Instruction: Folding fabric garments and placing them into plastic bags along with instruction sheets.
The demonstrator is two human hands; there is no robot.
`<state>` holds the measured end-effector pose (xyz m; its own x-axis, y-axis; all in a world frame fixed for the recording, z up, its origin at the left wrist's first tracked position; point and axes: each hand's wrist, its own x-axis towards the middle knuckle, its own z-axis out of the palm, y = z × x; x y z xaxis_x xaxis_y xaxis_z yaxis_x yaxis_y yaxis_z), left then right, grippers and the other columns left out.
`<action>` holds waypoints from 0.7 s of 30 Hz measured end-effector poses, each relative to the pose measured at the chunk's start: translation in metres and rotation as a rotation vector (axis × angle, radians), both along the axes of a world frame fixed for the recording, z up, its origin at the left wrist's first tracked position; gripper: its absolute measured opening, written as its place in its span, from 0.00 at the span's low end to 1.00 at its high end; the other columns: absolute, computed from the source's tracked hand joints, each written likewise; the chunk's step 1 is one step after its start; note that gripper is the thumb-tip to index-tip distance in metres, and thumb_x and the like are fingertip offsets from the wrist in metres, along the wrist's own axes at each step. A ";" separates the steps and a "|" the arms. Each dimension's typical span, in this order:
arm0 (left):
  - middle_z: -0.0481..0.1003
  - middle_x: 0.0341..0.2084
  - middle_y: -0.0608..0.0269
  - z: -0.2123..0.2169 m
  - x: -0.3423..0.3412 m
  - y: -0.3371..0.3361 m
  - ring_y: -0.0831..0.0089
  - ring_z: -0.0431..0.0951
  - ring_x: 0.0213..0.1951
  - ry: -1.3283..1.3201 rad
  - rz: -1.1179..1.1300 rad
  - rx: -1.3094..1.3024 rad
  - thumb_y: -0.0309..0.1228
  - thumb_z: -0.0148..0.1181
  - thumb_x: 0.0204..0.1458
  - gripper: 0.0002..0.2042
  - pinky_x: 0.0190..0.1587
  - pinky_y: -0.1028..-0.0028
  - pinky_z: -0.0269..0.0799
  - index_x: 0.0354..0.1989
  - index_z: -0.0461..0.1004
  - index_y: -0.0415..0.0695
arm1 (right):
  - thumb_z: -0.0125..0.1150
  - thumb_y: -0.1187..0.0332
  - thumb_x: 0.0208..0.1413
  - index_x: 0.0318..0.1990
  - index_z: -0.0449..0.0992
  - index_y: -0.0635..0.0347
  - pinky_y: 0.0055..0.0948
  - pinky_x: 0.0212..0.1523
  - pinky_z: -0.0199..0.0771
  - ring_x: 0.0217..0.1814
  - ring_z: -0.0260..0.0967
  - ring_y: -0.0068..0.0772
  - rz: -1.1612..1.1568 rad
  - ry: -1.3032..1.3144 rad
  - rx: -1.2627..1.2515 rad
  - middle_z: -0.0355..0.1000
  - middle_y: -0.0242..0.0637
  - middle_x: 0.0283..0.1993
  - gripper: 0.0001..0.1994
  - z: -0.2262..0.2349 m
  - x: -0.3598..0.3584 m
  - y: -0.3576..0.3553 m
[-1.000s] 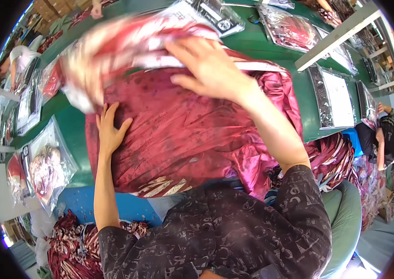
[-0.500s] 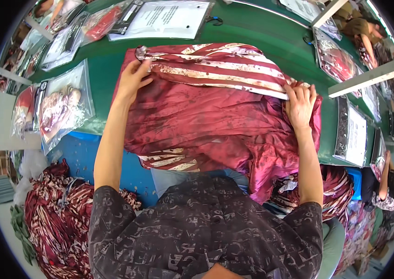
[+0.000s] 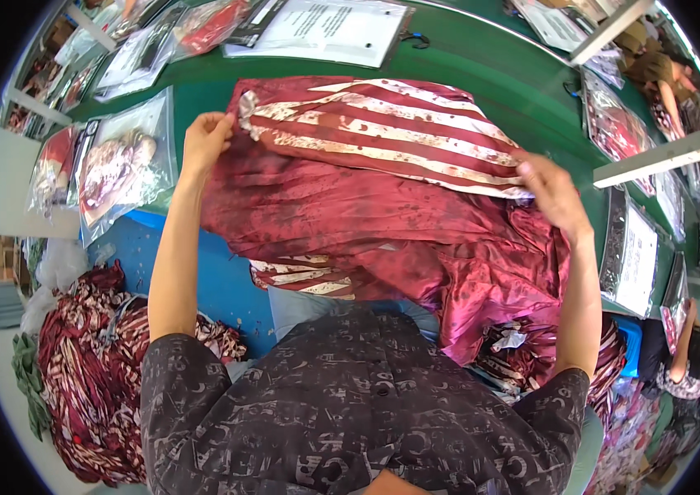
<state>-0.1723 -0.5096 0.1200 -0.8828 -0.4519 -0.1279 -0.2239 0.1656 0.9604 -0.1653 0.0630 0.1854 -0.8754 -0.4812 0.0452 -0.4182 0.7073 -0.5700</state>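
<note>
A dark red satiny garment (image 3: 350, 198) with spatter marks lies spread in front of me. Its upper part is a folded-over panel with red and cream stripes (image 3: 399, 124). At the garment's upper left edge my left hand (image 3: 208, 142) is closed in a pinch, apparently on the red cloth there, beside a bunched whitish end (image 3: 247, 107). My right hand (image 3: 555, 196), slightly blurred, is at the right end of the striped panel with its fingers loosely stretched out. The garment's lower edge hangs over the table edge toward my lap.
The garment rests on a green table (image 3: 523, 91). Clear bags of packed clothes (image 3: 123, 165) and printed sheets (image 3: 325, 33) surround it. White posts (image 3: 664, 155) stand at right. Heaps of striped cloth (image 3: 94, 379) lie below left and right. Other people (image 3: 692, 355) are at the right.
My left hand has moved left off the bunched end and closed at the edge. My right hand has loosened and shifted slightly. The striped panel lies flatter and wider.
</note>
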 end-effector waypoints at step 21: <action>0.76 0.42 0.56 0.027 -0.068 -0.012 0.81 0.73 0.34 -0.541 -0.308 0.126 0.41 0.78 0.44 0.23 0.32 0.88 0.74 0.40 0.79 0.35 | 0.59 0.45 0.58 0.44 0.72 0.62 0.46 0.39 0.74 0.37 0.73 0.58 -0.432 0.383 0.511 0.75 0.49 0.38 0.25 -0.079 -0.031 0.004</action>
